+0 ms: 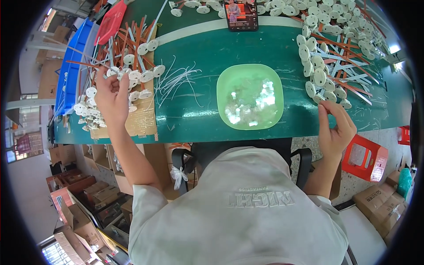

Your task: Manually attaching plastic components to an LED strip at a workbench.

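While left hand (pixel 112 95) pinches white disc-headed plastic pieces (pixel 132 75) at green table's (pixel 194 53) left edge, right hand (pixel 335 128), fingers curled, picks at right-edge pile (pixel 327 66); both piles large, much left.

The counter (pixel 212 53) has a smooth green top with a faint sheen, and the bowl (pixel 225 88) on it is glossy translucent green plastic. The discs (pixel 319 76) look like matt white plastic. A sheet of brown cardboard (pixel 143 119) shines where clear tape covers it.

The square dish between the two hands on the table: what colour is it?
Light translucent green; the dish shows best in the head view, holding small clear pieces.
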`<state>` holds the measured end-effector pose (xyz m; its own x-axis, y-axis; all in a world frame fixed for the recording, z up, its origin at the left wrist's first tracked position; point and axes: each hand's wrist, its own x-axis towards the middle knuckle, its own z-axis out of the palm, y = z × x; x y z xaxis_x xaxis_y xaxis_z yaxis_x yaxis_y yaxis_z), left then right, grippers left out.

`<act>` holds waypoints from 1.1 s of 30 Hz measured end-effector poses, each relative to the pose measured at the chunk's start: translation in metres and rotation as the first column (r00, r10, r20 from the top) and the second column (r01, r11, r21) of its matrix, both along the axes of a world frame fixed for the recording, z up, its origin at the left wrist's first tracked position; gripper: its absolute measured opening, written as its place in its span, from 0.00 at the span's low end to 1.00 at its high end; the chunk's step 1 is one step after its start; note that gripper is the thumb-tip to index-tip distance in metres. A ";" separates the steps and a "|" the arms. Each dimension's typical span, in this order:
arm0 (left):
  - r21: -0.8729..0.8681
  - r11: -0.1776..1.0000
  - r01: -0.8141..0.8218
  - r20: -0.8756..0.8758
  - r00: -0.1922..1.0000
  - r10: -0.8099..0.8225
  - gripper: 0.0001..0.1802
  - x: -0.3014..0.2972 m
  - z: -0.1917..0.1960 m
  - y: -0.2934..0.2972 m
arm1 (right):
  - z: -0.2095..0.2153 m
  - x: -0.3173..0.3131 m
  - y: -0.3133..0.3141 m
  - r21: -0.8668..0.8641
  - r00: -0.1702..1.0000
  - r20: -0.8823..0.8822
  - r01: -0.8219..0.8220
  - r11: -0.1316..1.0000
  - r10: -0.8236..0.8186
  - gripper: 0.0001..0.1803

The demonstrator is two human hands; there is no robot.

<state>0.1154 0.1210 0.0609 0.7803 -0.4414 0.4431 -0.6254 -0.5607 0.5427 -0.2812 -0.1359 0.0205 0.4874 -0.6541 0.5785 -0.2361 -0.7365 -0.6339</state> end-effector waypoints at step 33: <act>0.156 0.718 0.679 0.246 0.677 -0.694 0.24 -0.111 0.029 -0.053 | -0.003 0.018 0.014 0.013 0.994 0.015 -0.108 0.994 0.108 0.07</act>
<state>0.0043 0.0676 0.0901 0.1028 -0.8310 0.5467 -0.9583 0.0645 0.2783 -0.2630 -0.1215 0.0179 0.5473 -0.6060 0.5773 -0.1464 -0.7484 -0.6469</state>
